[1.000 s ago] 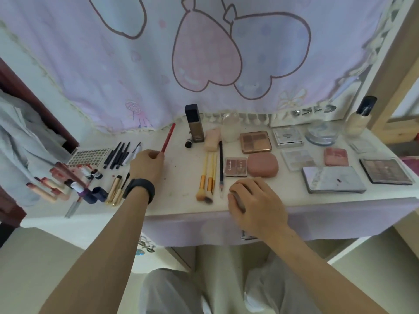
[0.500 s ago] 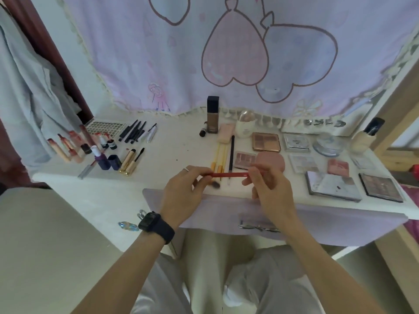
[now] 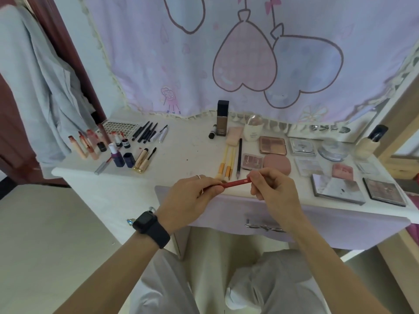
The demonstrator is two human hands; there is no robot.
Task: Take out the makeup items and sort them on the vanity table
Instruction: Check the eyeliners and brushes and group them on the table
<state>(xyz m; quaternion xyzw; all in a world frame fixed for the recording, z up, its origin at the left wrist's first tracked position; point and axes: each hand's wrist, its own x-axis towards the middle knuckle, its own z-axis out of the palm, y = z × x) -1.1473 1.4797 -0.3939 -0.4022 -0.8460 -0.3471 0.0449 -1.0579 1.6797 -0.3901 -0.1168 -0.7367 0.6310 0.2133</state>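
One red pencil point(image 3: 235, 183) above table edge point(image 3: 303, 197)

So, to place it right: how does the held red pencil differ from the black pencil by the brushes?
The red pencil is gripped by left hand and right hand; the black pencil lies untouched on the vanity table. The red runs crosswise, the black front to back. Both are slim.
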